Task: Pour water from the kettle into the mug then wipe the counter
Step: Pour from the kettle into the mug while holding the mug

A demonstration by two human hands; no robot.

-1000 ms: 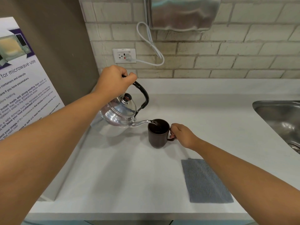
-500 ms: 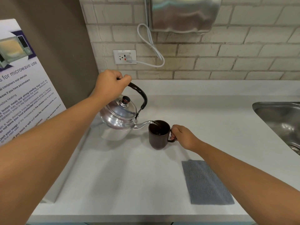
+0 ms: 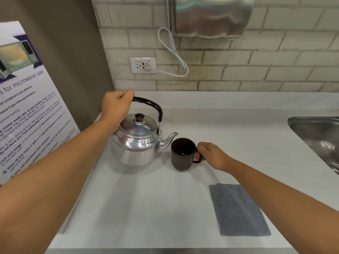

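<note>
A shiny metal kettle [image 3: 136, 142] with a black handle stands upright on the white counter [image 3: 146, 208], its spout pointing right, just left of the mug. My left hand [image 3: 116, 105] is closed around the left end of the kettle's handle. A dark brown mug [image 3: 182, 154] stands right of the kettle, with dark liquid low inside. My right hand [image 3: 211, 154] grips the mug's handle from the right. A grey cloth [image 3: 238, 210] lies flat on the counter, near the front right, under my right forearm's line.
A steel sink [image 3: 315, 138] is set into the counter at the right edge. A brick wall with a power socket [image 3: 142, 65], a white cable and a metal dispenser [image 3: 211, 15] lies behind. A microwave-use poster [image 3: 27, 110] leans at the left.
The kettle was tilted with its spout over the mug, pouring. It has swung back level and down to the counter, left of the mug. My right hand has stayed on the mug.
</note>
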